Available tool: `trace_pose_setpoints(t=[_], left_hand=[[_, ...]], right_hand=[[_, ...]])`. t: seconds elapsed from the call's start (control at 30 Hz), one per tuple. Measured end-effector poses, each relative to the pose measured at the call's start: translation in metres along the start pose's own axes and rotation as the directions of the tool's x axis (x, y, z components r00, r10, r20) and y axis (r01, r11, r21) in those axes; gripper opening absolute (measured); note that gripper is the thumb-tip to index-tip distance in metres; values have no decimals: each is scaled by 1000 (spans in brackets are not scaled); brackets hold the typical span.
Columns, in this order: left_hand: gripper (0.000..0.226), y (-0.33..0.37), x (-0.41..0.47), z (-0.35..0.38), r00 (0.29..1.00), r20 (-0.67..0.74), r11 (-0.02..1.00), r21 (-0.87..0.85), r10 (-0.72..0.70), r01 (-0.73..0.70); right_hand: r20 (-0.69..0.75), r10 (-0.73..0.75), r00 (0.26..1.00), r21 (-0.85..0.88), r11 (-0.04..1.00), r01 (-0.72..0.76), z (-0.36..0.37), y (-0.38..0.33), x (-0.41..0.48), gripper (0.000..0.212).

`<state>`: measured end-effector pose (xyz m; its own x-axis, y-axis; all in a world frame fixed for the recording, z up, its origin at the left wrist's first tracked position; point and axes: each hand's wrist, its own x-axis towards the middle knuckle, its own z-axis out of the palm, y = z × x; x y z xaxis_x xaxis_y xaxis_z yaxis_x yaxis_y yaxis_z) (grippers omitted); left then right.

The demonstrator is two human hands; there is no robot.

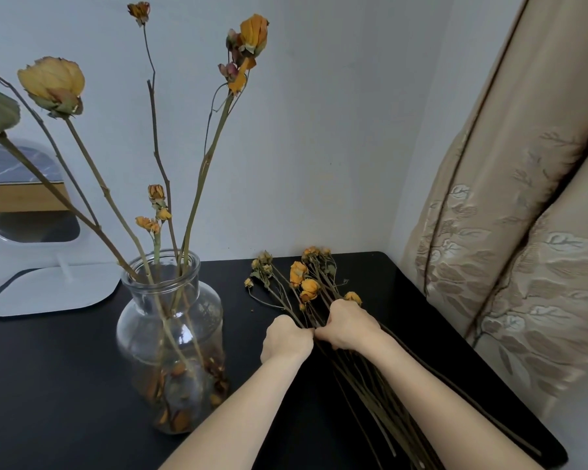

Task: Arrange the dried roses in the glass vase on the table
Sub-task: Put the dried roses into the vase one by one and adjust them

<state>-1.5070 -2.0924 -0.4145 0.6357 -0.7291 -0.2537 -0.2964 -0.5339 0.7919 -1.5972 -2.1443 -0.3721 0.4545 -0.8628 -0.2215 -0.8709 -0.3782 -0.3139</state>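
A clear glass vase (170, 337) stands on the black table (48, 385), left of centre. Several dried yellow roses (51, 83) rise from it on long stems, and loose petals lie at its bottom. To its right a bundle of dried roses (302, 279) lies flat, heads toward the wall, stems running to the near right edge. My left hand (286, 339) and my right hand (348, 325) sit side by side on the bundle, both with fingers closed around stems just below the heads. The gripped part of the stems is hidden under my hands.
A white-framed mirror on a flat stand (53, 290) sits at the back left of the table. A beige patterned curtain (510, 249) hangs close along the right side. The wall corner lies just behind the rose heads. The table's right edge (489, 378) runs beside the stems.
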Motion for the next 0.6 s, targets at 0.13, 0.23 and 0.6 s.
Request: trace_pose_setpoints(t=[0.13,0.23,0.6], left_hand=[[26,1,0,1,1000,7,1000,-25,-16,16],[27,2,-2,1,1000,1,999,-42,-18,18],[19,8,-3,-1,999,-6,998,-48,-42,42]], right_hand=[[0,19,1000,35,999,-19,-4,4,0,28],[-1,9,1000,39,999,-9,-3,4,-1,17],[-7,-32,999,-56,998,31,6,1,1,16]])
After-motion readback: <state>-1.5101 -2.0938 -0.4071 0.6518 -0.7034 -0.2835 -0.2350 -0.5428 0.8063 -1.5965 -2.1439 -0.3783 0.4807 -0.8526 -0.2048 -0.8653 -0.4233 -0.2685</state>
